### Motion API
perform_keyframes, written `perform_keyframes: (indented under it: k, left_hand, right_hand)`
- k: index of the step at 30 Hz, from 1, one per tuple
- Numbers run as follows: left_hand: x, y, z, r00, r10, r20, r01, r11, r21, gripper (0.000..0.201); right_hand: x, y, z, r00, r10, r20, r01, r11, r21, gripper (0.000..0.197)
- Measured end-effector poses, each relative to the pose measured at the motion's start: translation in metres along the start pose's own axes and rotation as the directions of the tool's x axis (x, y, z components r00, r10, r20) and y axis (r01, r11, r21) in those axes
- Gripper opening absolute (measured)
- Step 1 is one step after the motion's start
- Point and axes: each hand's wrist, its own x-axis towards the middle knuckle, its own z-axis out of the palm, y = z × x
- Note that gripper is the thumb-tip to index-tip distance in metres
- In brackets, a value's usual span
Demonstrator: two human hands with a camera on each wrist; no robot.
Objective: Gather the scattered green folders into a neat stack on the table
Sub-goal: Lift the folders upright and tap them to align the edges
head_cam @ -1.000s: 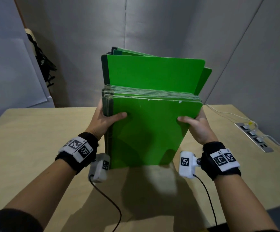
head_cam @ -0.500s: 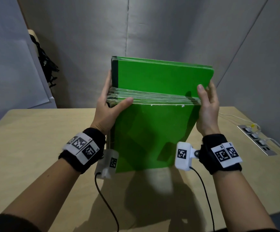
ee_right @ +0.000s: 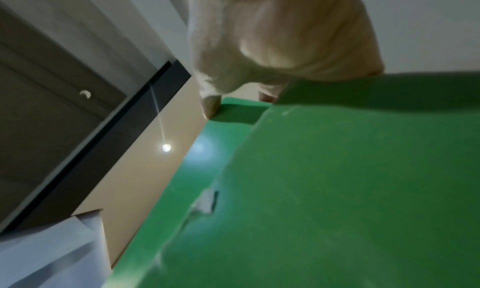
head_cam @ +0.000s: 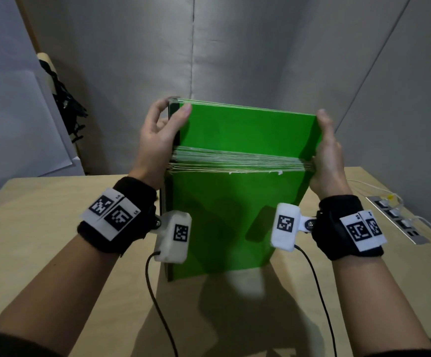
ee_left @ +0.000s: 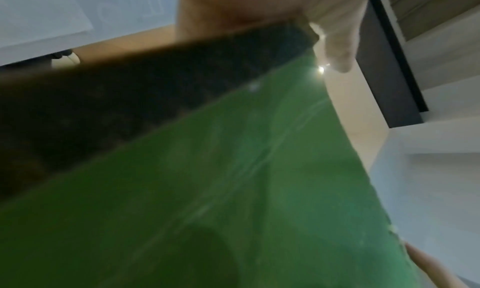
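A thick bundle of green folders [head_cam: 235, 215] stands on edge on the wooden table [head_cam: 42, 215], upright in front of me. The rear folders [head_cam: 248, 130] stick up higher than the front ones. My left hand [head_cam: 157, 135] pinches the top left corner of the rear folders, thumb in front and fingers behind. My right hand [head_cam: 327, 155] lies flat against the bundle's right edge with fingers straight up. The left wrist view shows the folders [ee_left: 233, 190] blurred, with a dark spine. In the right wrist view the fingertips [ee_right: 210, 106] touch the folders' [ee_right: 337, 179] upper corner.
A power strip [head_cam: 399, 220] with white cables lies on the table at the right, close to the wall. Grey panel walls stand behind the table. A dark bundle of straps [head_cam: 67, 106] hangs at the back left.
Both hands have slid up the bundle's sides. My left hand went from the front folders' top to the rear folders' top left corner. The rear folders now sit more squarely.
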Motion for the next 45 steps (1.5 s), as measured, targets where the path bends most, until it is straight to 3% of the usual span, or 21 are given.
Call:
perform_keyframes:
  k: [1, 8, 11, 13, 15, 17, 19, 20, 23, 25, 27, 32, 37, 39, 42, 45]
  left_hand:
    - [0.002, 0.000, 0.003, 1.000, -0.004, -0.024, 0.004, 1.000, -0.015, 0.002]
    - [-0.001, 0.003, 0.012, 0.988, 0.110, -0.104, -0.105, 0.993, 0.050, 0.030]
    - [-0.004, 0.001, 0.002, 0.997, 0.065, -0.040, -0.063, 0.997, 0.048, 0.028]
    - [-0.015, -0.011, -0.012, 0.998, -0.029, 0.061, 0.026, 0.999, 0.044, 0.048]
    - [-0.038, -0.032, -0.024, 0.987, -0.042, 0.155, 0.034, 0.998, 0.054, 0.062]
    - [-0.063, -0.053, -0.028, 0.989, -0.062, 0.137, 0.058, 0.998, 0.035, 0.094]
    - [-0.077, -0.069, -0.033, 0.989, -0.076, 0.124, 0.073, 0.997, 0.026, 0.120]
    - [-0.080, -0.074, -0.036, 0.985, -0.070, 0.155, 0.065, 0.997, 0.040, 0.122]
    - [-0.081, -0.080, -0.049, 0.960, -0.168, 0.226, 0.135, 0.979, 0.151, 0.102]
    - [-0.075, -0.088, -0.054, 0.942, -0.274, 0.194, 0.215, 0.937, 0.277, 0.105]
    - [-0.067, -0.093, -0.049, 0.951, -0.282, 0.124, 0.226, 0.913, 0.340, 0.102]
    - [-0.053, -0.098, -0.040, 0.968, -0.240, 0.073, 0.209, 0.933, 0.294, 0.080]
    - [-0.029, -0.086, -0.033, 0.982, -0.179, 0.062, 0.159, 0.956, 0.248, 0.084]
    - [-0.019, -0.081, -0.028, 0.982, -0.175, 0.069, 0.155, 0.962, 0.223, 0.089]
    - [-0.012, -0.088, -0.027, 0.968, -0.232, 0.098, 0.206, 0.953, 0.221, 0.086]
    - [-0.015, -0.105, -0.031, 0.941, -0.317, 0.117, 0.283, 0.928, 0.241, 0.076]
  right_hand:
    - [0.002, 0.002, -0.002, 1.000, -0.003, 0.012, 0.003, 1.000, -0.002, 0.032]
    - [-0.002, 0.017, -0.016, 0.984, -0.069, 0.167, 0.065, 0.997, 0.030, 0.053]
    - [-0.006, 0.044, -0.032, 0.977, -0.024, 0.211, 0.040, 0.996, -0.076, 0.071]
    - [-0.014, 0.066, -0.036, 0.962, 0.056, 0.268, -0.012, 0.986, -0.164, 0.069]
    - [-0.022, 0.093, -0.037, 0.936, 0.134, 0.325, -0.082, 0.982, -0.169, 0.077]
    - [-0.027, 0.115, -0.037, 0.928, 0.125, 0.350, -0.089, 0.989, -0.117, 0.086]
    - [-0.029, 0.126, -0.037, 0.939, 0.110, 0.327, -0.083, 0.992, -0.095, 0.075]
    - [-0.027, 0.128, -0.037, 0.950, 0.103, 0.294, -0.079, 0.992, -0.094, 0.065]
    - [-0.025, 0.129, -0.033, 0.969, 0.085, 0.234, -0.061, 0.992, -0.107, 0.045]
    - [-0.023, 0.130, -0.030, 0.969, 0.091, 0.231, -0.067, 0.992, -0.111, 0.045]
    - [-0.020, 0.130, -0.030, 0.963, 0.110, 0.245, -0.080, 0.988, -0.129, 0.049]
    - [-0.014, 0.131, -0.029, 0.982, 0.078, 0.173, -0.056, 0.990, -0.127, 0.058]
    - [-0.006, 0.109, -0.022, 0.987, -0.013, 0.158, 0.022, 0.998, -0.054, 0.079]
    - [0.002, 0.100, -0.023, 0.987, -0.041, 0.155, 0.050, 0.997, -0.059, 0.065]
    - [0.007, 0.107, -0.026, 0.987, -0.044, 0.155, 0.055, 0.996, -0.067, 0.052]
    - [0.004, 0.130, -0.029, 0.986, 0.013, 0.169, -0.002, 0.998, -0.063, 0.078]
